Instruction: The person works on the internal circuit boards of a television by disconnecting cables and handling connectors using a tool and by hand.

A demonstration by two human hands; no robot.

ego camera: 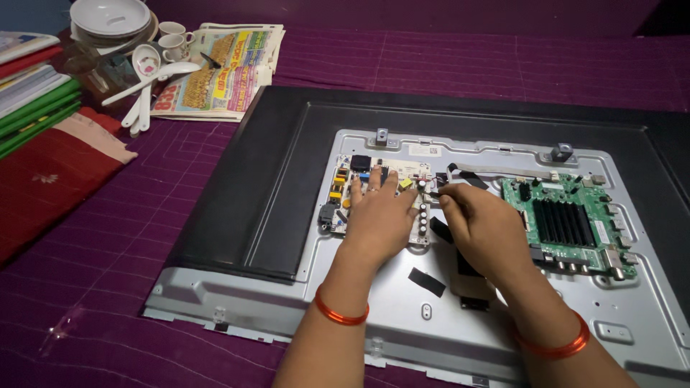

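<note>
A small white rectangular label (425, 150) sat on the grey metal back plate (287, 302) just above the pale power board (352, 188), at the centre of the frame. A folded, brightly printed newspaper (223, 68) lay at upper left beside white spoons (147, 68) and cups (172, 39). The left hand (377, 219) lay flat on the power board, fingers spread. The right hand (481, 226) pinched a small black connector (435, 190) at that board's right edge. The board's long axis ran left to right. A green circuit board (571, 223) lay at right.
</note>
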